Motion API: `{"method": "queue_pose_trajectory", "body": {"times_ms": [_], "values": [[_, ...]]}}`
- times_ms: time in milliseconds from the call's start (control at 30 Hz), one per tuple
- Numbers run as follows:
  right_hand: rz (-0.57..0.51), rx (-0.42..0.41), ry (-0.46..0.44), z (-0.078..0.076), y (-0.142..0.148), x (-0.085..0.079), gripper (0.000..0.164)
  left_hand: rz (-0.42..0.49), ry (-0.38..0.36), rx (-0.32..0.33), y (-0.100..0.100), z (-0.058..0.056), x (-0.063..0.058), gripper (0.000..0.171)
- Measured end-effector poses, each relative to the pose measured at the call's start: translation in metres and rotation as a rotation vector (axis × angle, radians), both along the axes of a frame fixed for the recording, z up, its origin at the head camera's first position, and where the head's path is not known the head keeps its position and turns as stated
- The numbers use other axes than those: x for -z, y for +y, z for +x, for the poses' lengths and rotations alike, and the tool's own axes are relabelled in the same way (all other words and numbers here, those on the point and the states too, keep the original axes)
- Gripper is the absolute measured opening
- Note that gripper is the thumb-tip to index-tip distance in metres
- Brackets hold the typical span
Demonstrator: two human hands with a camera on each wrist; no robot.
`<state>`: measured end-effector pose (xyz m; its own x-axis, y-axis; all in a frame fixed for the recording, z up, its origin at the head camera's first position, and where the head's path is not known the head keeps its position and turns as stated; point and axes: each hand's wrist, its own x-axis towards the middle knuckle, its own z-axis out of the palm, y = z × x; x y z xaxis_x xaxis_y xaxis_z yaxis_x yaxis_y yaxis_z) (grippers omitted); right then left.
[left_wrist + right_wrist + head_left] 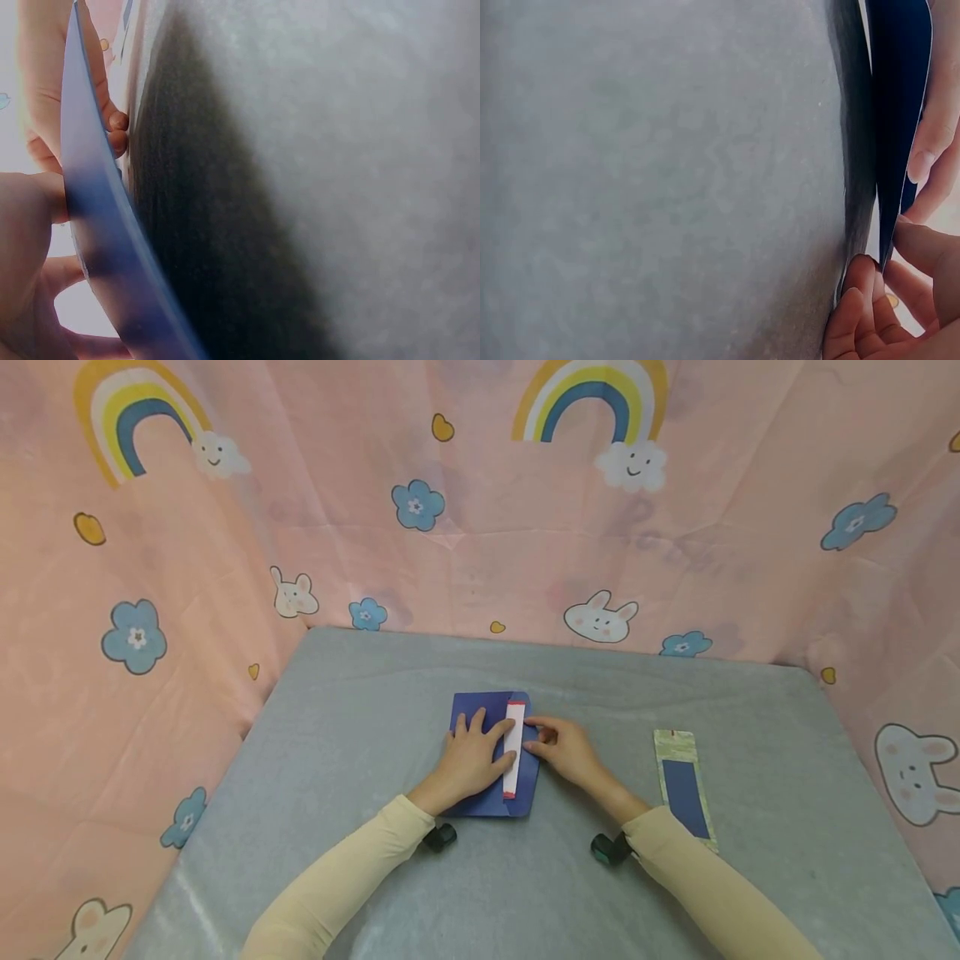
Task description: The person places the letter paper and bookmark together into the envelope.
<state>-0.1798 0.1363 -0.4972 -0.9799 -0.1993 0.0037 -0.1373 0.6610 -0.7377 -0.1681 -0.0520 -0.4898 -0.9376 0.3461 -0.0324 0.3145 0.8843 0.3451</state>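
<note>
A blue envelope (487, 806) lies on the grey cloth, its flap (529, 777) along the right side. A white strip with red ends (513, 777) runs lengthwise beside the flap. My left hand (468, 760) rests on the envelope with fingers spread, thumb and index finger reaching onto the strip. At the flap's outer edge, my right hand (566, 750) pinches the blue paper. In the right wrist view, the thumb (922, 244) is on one face of the envelope (897, 97) and curled fingers are by its edge. The left wrist view shows the envelope (97, 161) edge-on.
Right of the envelope, beside the right forearm, lies a green patterned card (677, 745) with a blue rectangle. Grey cloth (360, 735) covers the table. Pink curtains (480, 568) with rainbows and rabbits hang behind and at both sides.
</note>
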Motion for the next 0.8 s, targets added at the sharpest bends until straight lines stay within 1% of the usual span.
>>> {"method": "queue_pose_trajectory", "body": {"times_ms": [433, 800], "values": [[0.006, 0.009, -0.001, -0.0026, -0.0037, 0.0002, 0.04, 0.005, 0.004, 0.003, -0.0003, -0.0007, 0.0017, 0.054], [0.045, 0.013, 0.019, -0.0034, -0.0073, 0.0013, 0.041, -0.001, 0.006, 0.003, -0.0004, -0.0008, 0.001, 0.054]]}}
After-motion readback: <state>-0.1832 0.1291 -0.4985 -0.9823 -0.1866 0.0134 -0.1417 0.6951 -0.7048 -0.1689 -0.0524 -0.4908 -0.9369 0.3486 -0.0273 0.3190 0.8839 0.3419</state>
